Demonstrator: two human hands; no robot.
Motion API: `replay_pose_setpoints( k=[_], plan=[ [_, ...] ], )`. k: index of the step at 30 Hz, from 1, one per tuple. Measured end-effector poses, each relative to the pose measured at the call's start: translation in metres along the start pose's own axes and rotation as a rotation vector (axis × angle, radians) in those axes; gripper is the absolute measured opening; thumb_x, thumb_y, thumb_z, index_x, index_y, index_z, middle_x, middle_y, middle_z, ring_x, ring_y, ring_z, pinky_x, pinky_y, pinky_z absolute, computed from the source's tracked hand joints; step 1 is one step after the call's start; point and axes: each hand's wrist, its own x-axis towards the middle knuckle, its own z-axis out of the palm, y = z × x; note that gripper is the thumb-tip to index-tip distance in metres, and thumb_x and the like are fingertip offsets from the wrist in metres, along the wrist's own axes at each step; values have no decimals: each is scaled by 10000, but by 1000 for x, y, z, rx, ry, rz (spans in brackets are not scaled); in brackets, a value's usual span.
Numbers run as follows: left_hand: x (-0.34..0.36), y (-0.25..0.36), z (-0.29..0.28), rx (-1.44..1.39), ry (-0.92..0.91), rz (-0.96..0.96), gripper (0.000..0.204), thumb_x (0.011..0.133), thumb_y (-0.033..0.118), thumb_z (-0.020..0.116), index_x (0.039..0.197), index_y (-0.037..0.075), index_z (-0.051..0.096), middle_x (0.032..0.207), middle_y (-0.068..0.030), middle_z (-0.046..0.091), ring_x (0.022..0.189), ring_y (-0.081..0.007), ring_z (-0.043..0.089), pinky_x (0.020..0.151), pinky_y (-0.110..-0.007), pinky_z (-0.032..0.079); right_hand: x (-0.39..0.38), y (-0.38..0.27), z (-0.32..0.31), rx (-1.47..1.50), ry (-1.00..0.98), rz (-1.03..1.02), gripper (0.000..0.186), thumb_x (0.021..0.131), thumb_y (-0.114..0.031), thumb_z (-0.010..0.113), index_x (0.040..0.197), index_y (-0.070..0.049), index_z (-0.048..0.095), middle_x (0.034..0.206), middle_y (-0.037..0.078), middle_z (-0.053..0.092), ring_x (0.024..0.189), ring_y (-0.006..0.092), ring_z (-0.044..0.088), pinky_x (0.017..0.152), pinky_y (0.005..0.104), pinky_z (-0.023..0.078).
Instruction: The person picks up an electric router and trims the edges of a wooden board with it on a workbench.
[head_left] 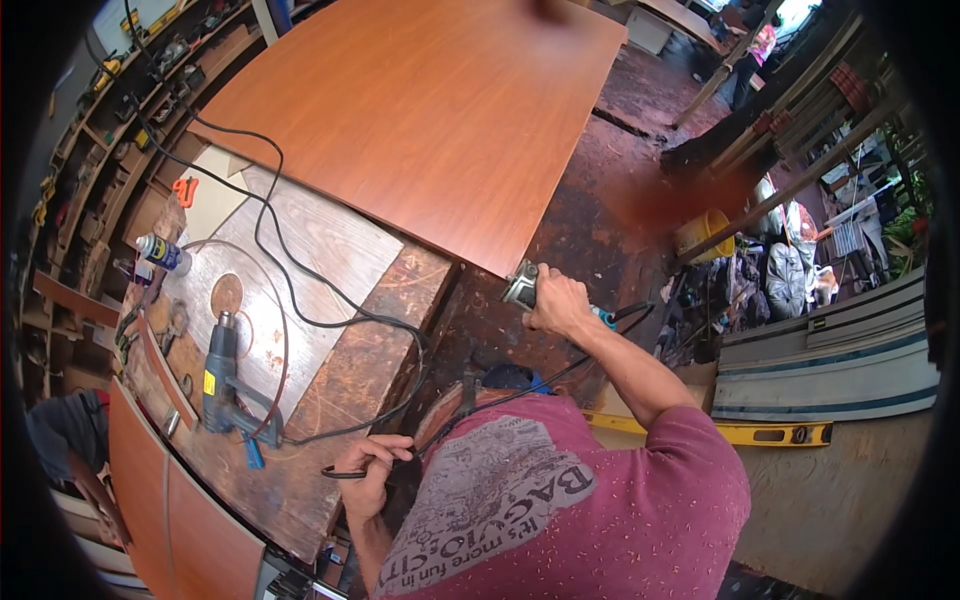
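Observation:
My right hand (558, 300) is wrapped round a trim router (519, 287) with a metal base and a teal end. The router rests against the near corner of a large orange-brown board (420, 120). Its black cord trails back across my maroon shirt. Close to the workbench edge, my left hand (368, 472) has its fingers curled on the black cord (480, 402), a short bit of which sticks out past them. Whether the router's bit touches the board is hidden.
On the worn workbench (350, 385) lie a grey heat gun (218, 385), a spray can (163, 252) and a looping black cable (290, 270). A yellow spirit level (765, 433) lies at right; a yellow bucket (706, 236) stands beyond. Another person's dark sleeve (75, 435) shows at lower left.

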Motion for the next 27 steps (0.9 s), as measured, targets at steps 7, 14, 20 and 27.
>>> replay_pose_setpoints(
  k=[7,14,20,27],
  plan=[
    [-2,-1,-10,64,43,-9,23,958,-22,589,955,-9,608,1109,-259,737,874,-237,731,848,-381,586,-7,12,-15,128,18,174,879,627,-371,868,1287,88,512,1121,281,709,1031,429,718,912,478,582],
    [-24,-34,-43,-310,635,-254,185,918,-3,600,1102,-23,606,955,-204,740,753,-239,715,758,-340,599,-18,65,-58,921,154,347,580,692,-260,867,1146,43,670,1026,163,750,860,247,745,798,389,587],
    [2,-13,20,64,488,-116,198,946,-6,576,1137,-15,626,999,-181,740,822,-218,716,819,-323,591,-5,114,-55,1441,212,282,354,773,-118,838,1065,7,682,924,84,718,796,185,713,723,355,593],
    [143,-46,169,1294,-90,319,469,890,66,634,1348,-24,595,1474,-248,514,1383,-471,441,1137,-577,363,24,158,-25,1732,17,278,344,790,-118,810,1087,-8,674,944,99,716,783,196,707,734,369,600]
  ],
)
